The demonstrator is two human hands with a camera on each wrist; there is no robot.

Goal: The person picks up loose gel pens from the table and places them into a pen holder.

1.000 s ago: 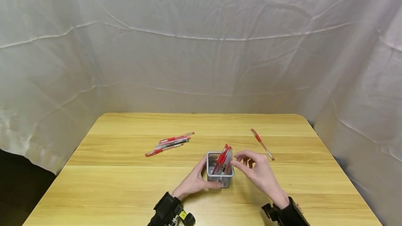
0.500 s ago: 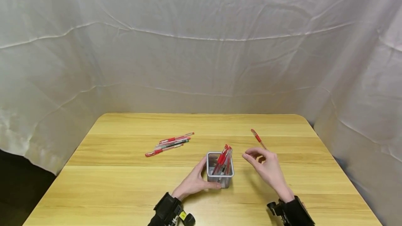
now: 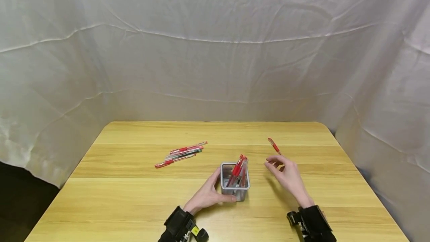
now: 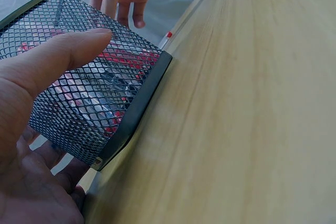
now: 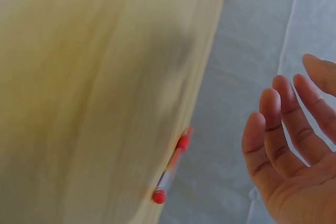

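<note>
My left hand [image 3: 209, 192] grips a square mesh pen holder [image 3: 235, 188] that stands on the table. In the left wrist view its thumb lies along the dark mesh wall [image 4: 118, 77], with the other fingers around the far side. Several red pens [image 3: 237, 170] lean inside the holder toward its right side. To the right, my right hand [image 3: 285, 173] hovers over the table with relaxed, slightly bent fingers and nothing between them. Just beyond it lies a single red pen [image 3: 273, 145], its near end hidden behind the hand; the right wrist view shows this pen [image 5: 172, 166] below the fingers.
Several pens [image 3: 183, 153], mostly red and one dark green, lie in a loose bunch on the left of the wooden table [image 3: 134, 204]. A pale cloth [image 3: 215, 66] hangs behind the table and along both sides.
My right hand has moved away from the pen holder to the right, now partly covering the lone pen. The left hand and the pen holder stay in place.
</note>
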